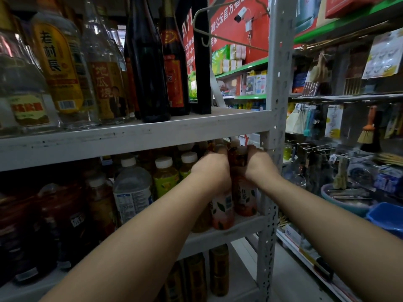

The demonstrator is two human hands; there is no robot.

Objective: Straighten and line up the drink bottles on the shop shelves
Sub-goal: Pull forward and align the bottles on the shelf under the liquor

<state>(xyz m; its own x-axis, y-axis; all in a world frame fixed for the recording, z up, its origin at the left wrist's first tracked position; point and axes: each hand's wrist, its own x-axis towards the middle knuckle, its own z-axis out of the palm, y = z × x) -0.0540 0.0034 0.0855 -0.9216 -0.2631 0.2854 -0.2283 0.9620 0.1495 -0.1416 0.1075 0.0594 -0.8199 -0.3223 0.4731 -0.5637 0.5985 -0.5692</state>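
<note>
The left hand and right hand clasp the tea bottles at the middle shelf's right end, apparently mid-alignment, with the green bottles leftward seemingly awaiting straightening.

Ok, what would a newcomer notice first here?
The left hand and right hand grip tea bottles at the right end of the middle shelf, by the grey post. Above them, tall liquor bottles with yellow and red labels crowd the upper shelf.
</note>
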